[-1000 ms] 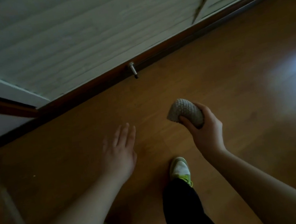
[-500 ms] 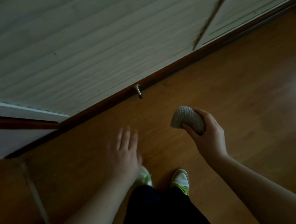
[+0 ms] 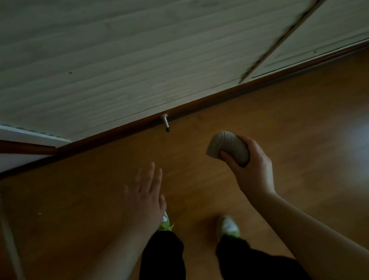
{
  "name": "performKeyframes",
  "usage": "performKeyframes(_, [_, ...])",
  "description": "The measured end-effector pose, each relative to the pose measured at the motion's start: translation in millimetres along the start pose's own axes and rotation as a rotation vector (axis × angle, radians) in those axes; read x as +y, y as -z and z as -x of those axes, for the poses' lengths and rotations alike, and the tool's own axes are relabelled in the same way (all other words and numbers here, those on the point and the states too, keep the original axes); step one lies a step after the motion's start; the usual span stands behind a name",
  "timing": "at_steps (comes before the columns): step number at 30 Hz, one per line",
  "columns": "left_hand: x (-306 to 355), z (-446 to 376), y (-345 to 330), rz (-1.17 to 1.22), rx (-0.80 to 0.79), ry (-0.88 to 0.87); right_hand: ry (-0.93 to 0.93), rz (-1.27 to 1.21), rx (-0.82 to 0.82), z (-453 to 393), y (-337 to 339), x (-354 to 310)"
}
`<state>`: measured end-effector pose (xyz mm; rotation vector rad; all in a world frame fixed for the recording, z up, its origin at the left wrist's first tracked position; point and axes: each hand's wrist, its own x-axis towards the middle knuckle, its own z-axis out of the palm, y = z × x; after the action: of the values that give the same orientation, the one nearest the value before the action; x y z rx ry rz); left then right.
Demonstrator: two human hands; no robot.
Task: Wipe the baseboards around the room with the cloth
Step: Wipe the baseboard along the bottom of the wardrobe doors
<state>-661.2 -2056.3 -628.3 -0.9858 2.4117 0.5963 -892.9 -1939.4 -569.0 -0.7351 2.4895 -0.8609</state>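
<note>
One cloth [image 3: 228, 150] gripped in right hand [image 3: 253, 172].

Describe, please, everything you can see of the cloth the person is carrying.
The cloth is pale grey-beige with a bumpy, waffle-like texture, bunched into a rounded wad rather than spread flat. The right hand grips it, thumb across its near side and fingers curled behind it; one folded edge pokes out at its lower left. It hangs in the air above the wooden floor, short of the dark baseboard, touching nothing else.
</note>
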Motion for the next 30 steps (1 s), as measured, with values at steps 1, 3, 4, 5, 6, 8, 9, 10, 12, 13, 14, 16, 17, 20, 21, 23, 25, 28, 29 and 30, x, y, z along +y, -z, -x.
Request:
performKeyframes(1, [2.6, -0.5, -0.3, 0.002, 0.004, 0.010, -0.004, -0.002, -0.004, -5.6, 1.8, 2.0])
performKeyframes(3, [10.7, -2.8, -1.4, 0.007, 0.005, 0.033, -0.009, -0.008, -0.018, -17.5, 3.4, 10.6])
performKeyframes(4, [12.8, -4.4, -3.2, 0.004, 0.011, 0.044, -0.006, -0.009, -0.035, -24.1, 2.5, 15.6])
performKeyframes(5, [14.9, -6.3, -4.7, -0.011, 0.016, 0.057, 0.003, -0.007, -0.054, -31.4, 0.5, 21.5])
performKeyframes(6, [17.9, -8.4, -5.6, -0.040, 0.015, 0.075, 0.014, -0.009, -0.072, -40.6, -1.4, 28.4])
performKeyframes(8, [23.7, -11.1, -8.8, -0.096, 0.013, 0.117, 0.028, -0.030, -0.119, -59.6, -3.5, 40.5])
performKeyframes(9, [26.5, -11.5, -13.8, -0.112, -0.002, 0.148, 0.040, -0.042, -0.146, -69.5, -3.2, 45.6])
performKeyframes(10, [31.4, -11.9, -17.8, -0.121, -0.007, 0.165, 0.053, -0.050, -0.159, -79.5, -0.1, 51.6])
performKeyframes(12, [47.4, -8.3, -27.0, -0.100, 0.009, 0.176, 0.073, -0.063, -0.176, -96.3, 12.1, 63.1])
performKeyframes(13, [57.6, -4.7, -33.6, -0.078, 0.031, 0.190, 0.090, -0.063, -0.193, -103.5, 20.1, 67.7])
performKeyframes(14, [70.0, -0.7, -40.2, -0.066, 0.029, 0.200, 0.110, -0.055, -0.209, -109.0, 29.2, 73.0])
performKeyframes(16, [93.6, 1.4, -57.1, -0.046, -0.027, 0.213, 0.168, -0.016, -0.231, -119.2, 45.5, 85.5])
performKeyframes(17, [105.1, -1.6, -63.6, -0.039, -0.045, 0.233, 0.196, 0.005, -0.241, -122.9, 50.7, 91.7])
performKeyframes(20, [136.8, -19.1, -71.4, 0.098, 0.016, 0.245, 0.215, -0.002, -0.253, -129.2, 49.0, 109.4])
performKeyframes(21, [144.1, -26.3, -76.2, 0.116, 0.033, 0.234, 0.210, -0.012, -0.250, -129.1, 45.2, 113.7])
performKeyframes(23, [150.1, -44.4, -84.6, 0.094, 0.056, 0.222, 0.217, -0.027, -0.235, -128.9, 34.6, 121.0])
performKeyframes(25, [149.0, -57.1, -92.7, 0.071, 0.072, 0.221, 0.220, -0.056, -0.235, -128.7, 21.4, 126.6])
performKeyframes(28, [135.3, -68.7, -117.8, 0.051, 0.022, 0.220, 0.180, -0.104, -0.229, -134.2, -0.6, 139.3])
performKeyframes(29, [130.8, -72.0, -127.1, 0.041, 0.008, 0.217, 0.161, -0.124, -0.225, -136.9, -7.8, 146.4])
performKeyframes(30, [126.7, -75.5, -136.5, 0.026, 0.000, 0.217, 0.150, -0.138, -0.219, -139.1, -14.8, 153.4])
